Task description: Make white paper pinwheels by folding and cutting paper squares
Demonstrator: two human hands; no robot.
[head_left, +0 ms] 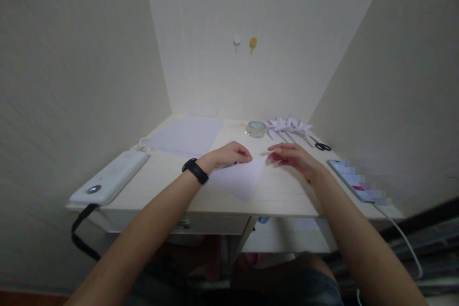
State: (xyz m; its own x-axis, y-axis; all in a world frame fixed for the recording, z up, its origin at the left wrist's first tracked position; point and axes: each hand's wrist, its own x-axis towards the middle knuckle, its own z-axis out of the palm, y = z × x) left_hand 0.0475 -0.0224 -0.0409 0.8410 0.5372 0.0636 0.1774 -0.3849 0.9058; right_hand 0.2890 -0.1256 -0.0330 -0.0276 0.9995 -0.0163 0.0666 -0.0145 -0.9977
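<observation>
A sheet of white paper (241, 180) lies at an angle near the front of the desk, one corner pointing toward me. My left hand (231, 154), with a black watch on the wrist, is closed at the paper's far edge, thumb and fingers pinched on it. Just right of the paper's right corner is my right hand (289, 157), its fingers apart and holding nothing. Whether its fingertips touch that corner I cannot tell. Part of an orange object (307, 179) shows beneath the right wrist, mostly hidden.
White sheets (186, 135) lie at the back left. A roll of clear tape (256, 129), folded paper pinwheels (289, 126) and black-handled scissors (322, 146) are at the back right. A phone (351, 180) with a cable lies right; a white device (111, 179) with a black strap lies left.
</observation>
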